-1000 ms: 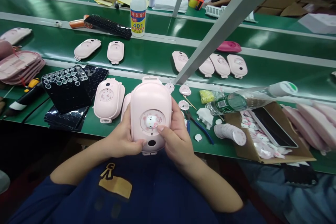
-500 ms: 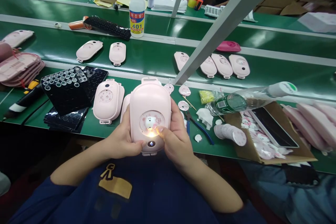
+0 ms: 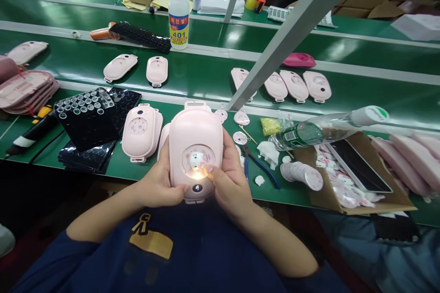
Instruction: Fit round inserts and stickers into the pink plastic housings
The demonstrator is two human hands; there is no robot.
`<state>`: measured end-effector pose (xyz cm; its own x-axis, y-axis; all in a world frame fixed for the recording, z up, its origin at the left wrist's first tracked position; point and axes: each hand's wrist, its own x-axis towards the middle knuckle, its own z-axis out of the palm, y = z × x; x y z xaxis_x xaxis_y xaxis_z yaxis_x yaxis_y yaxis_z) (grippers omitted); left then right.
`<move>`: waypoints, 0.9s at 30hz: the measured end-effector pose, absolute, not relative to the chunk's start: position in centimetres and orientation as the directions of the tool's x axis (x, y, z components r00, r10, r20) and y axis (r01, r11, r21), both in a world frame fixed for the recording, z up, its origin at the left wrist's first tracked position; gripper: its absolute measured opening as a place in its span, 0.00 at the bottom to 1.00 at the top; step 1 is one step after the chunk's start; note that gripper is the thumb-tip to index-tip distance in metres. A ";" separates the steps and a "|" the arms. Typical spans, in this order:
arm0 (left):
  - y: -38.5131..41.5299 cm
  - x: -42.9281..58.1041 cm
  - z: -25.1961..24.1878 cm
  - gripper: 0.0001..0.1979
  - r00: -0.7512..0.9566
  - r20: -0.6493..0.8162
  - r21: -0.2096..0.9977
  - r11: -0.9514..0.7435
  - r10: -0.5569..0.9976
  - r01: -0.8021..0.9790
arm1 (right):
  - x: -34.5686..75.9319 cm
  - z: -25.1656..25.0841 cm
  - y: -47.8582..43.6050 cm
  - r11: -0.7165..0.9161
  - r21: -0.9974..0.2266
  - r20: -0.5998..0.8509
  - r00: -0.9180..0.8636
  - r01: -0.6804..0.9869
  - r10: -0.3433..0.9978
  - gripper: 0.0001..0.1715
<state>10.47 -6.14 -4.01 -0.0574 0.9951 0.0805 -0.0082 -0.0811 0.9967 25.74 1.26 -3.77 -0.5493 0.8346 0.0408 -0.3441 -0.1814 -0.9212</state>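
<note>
clasping a lit pink case (image 3: pixel 195 126), left hand (image 3: pixel 158 181) and right hand (image 3: pixel 233 181) share one grip, fingers mostly hidden behind; past the green tabletop (image 3: pixel 119 168) a slanted post (image 3: pixel 297 27) partly covers another case (image 3: pixel 239 77).

The left forearm (image 3: pixel 106 215) and right forearm (image 3: pixel 278 242) angle inward, left hand (image 3: pixel 160 185) and right hand (image 3: pixel 235 183) gripping from opposite sides, left thumb (image 3: pixel 177 193) nearly level, right thumb (image 3: pixel 216 176) pointing inward, higher.
</note>
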 end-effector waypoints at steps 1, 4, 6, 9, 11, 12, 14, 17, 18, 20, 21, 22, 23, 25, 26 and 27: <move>-6.1 10.4 -4.0 0.55 -0.052 0.082 0.997 -0.083 0.995 -0.010 | 25.7 -3.8 1.2 -0.177 -0.922 0.044 -0.548 -0.345 0.835 0.43; -5.9 10.4 -3.7 0.53 -0.072 0.089 0.996 -0.087 0.993 0.021 | 25.8 -3.9 1.2 -0.165 -0.925 0.048 -0.539 -0.341 0.841 0.43; -5.8 10.5 -3.5 0.51 -0.084 0.091 0.996 -0.089 0.992 0.027 | 25.9 -3.9 1.2 -0.167 -0.926 0.044 -0.537 -0.338 0.842 0.43; -5.7 10.6 -3.3 0.51 -0.082 0.078 0.997 -0.079 0.994 -0.006 | 25.9 -3.9 1.3 -0.172 -0.929 0.032 -0.537 -0.327 0.843 0.43; -5.6 10.7 -3.2 0.51 -0.088 0.064 0.998 -0.065 0.994 -0.014 | 25.9 -3.9 1.3 -0.171 -0.932 0.030 -0.537 -0.321 0.843 0.42; -5.6 10.8 -3.2 0.52 -0.090 0.059 0.998 -0.060 0.994 -0.014 | 25.9 -3.8 1.3 -0.170 -0.932 0.030 -0.537 -0.319 0.843 0.42; -5.6 10.8 -3.3 0.52 -0.088 0.056 0.998 -0.058 0.994 -0.017 | 25.9 -3.8 1.4 -0.165 -0.932 0.035 -0.534 -0.322 0.845 0.42; -5.5 10.8 -3.4 0.51 -0.074 0.077 0.996 -0.080 0.994 -0.030 | 25.8 -3.9 1.4 -0.160 -0.932 0.041 -0.533 -0.325 0.845 0.42; -5.5 10.8 -3.4 0.51 -0.075 0.084 0.996 -0.087 0.994 -0.031 | 25.9 -3.9 1.4 -0.160 -0.931 0.042 -0.535 -0.327 0.844 0.42; -5.5 10.8 -3.4 0.51 -0.079 0.083 0.996 -0.086 0.993 -0.032 | 25.9 -4.0 1.4 -0.159 -0.932 0.045 -0.538 -0.326 0.842 0.42; -5.4 10.8 -3.4 0.52 -0.081 0.076 0.996 -0.079 0.994 -0.035 | 25.9 -4.0 1.4 -0.158 -0.933 0.044 -0.538 -0.324 0.842 0.42; -5.4 10.8 -3.4 0.52 -0.081 0.067 0.997 -0.071 0.994 -0.040 | 25.9 -4.0 1.4 -0.157 -0.934 0.043 -0.537 -0.321 0.842 0.42; -5.4 10.8 -3.3 0.53 -0.082 0.059 0.997 -0.063 0.995 -0.044 | 25.9 -4.0 1.4 -0.158 -0.935 0.041 -0.537 -0.318 0.842 0.43; -5.5 10.8 -3.3 0.54 -0.085 0.051 0.997 -0.055 0.995 -0.046 | 25.9 -4.0 1.4 -0.164 -0.934 0.035 -0.539 -0.318 0.842 0.43; -5.5 10.8 -3.2 0.54 -0.088 0.050 0.998 -0.054 0.995 -0.042 | 25.9 -4.0 1.4 -0.170 -0.932 0.033 -0.541 -0.320 0.841 0.43; -5.5 10.8 -3.2 0.54 -0.090 0.051 0.998 -0.054 0.995 -0.036 | 25.9 -4.0 1.4 -0.174 -0.931 0.030 -0.543 -0.321 0.839 0.43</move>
<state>10.76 -5.53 -3.25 -0.0903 0.9946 0.0510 -0.0361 -0.0545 0.9979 25.86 1.38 -3.97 -0.5429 0.8393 0.0303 -0.3208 -0.1739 -0.9311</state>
